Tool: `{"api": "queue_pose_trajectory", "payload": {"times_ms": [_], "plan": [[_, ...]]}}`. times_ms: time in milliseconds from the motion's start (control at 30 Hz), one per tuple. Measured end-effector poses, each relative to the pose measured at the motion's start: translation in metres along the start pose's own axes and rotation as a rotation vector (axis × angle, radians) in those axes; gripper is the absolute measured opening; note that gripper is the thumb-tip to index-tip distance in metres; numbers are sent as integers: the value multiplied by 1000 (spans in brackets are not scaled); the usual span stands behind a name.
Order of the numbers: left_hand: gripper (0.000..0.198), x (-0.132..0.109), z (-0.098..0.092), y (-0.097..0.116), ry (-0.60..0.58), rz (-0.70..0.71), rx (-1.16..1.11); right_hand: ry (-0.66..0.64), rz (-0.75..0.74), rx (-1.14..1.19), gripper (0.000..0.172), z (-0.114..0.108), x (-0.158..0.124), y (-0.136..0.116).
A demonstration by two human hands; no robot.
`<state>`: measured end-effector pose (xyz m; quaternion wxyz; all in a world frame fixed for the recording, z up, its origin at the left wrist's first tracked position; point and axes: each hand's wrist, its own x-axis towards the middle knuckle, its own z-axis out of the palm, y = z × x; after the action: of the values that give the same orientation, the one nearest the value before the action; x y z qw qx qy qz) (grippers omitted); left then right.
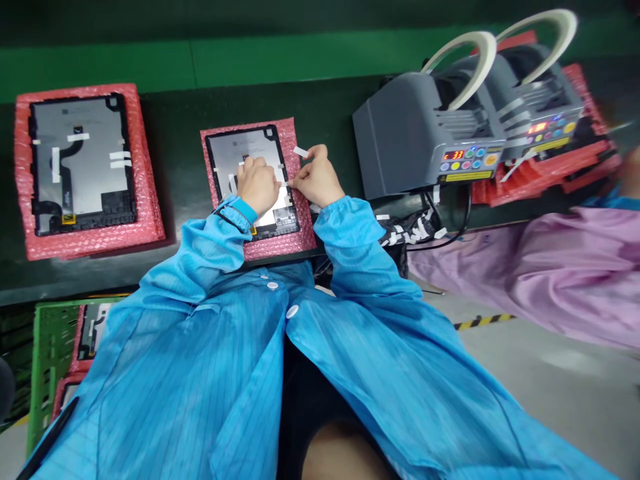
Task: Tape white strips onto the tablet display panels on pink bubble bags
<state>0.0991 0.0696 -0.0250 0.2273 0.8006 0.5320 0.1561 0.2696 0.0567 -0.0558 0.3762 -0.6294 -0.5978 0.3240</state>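
A tablet screen panel [243,145] lies back side up on pink bubble wrap [280,248], with a black frame around its grey back. My left hand [259,185] rests on the panel, its fingers bent and touching the surface; their tips are partly hidden. At the panel's right edge my right hand [320,179] is closed, thumb and finger pinched on a small white tape strip [286,184]. Another white tape piece [301,152] sticks to a finger of that hand. More white strips on the panel are partly covered by my left hand.
To the left, a similar panel [93,170] lies on stacked bubble wrap [150,200]. Two grey tape dispensers [400,133] stand at right, beside red wrap [520,183]. A green crate [45,353] holds panels below left. A co-worker's pink sleeve [575,267] is at far right.
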Motion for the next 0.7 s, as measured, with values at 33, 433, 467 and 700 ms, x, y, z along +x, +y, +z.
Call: {"api": "queue_pose_trajectory", "payload": {"times_ms": [33,433,467,700], "plan": [[13,1,2,-3,21,2,-15,-2,-14,-13,65,-3,1,1],[20,19,-24,-17,36,85,-161,-196,-63,37,47,-34,3,-21],[20,20,-24,-16,14,107,-160,-218,-70,51,47,-32,1,-25],[11,21,-20,-17,-47,89,-156,-171,-26,6,51,-25,0,-28]]}}
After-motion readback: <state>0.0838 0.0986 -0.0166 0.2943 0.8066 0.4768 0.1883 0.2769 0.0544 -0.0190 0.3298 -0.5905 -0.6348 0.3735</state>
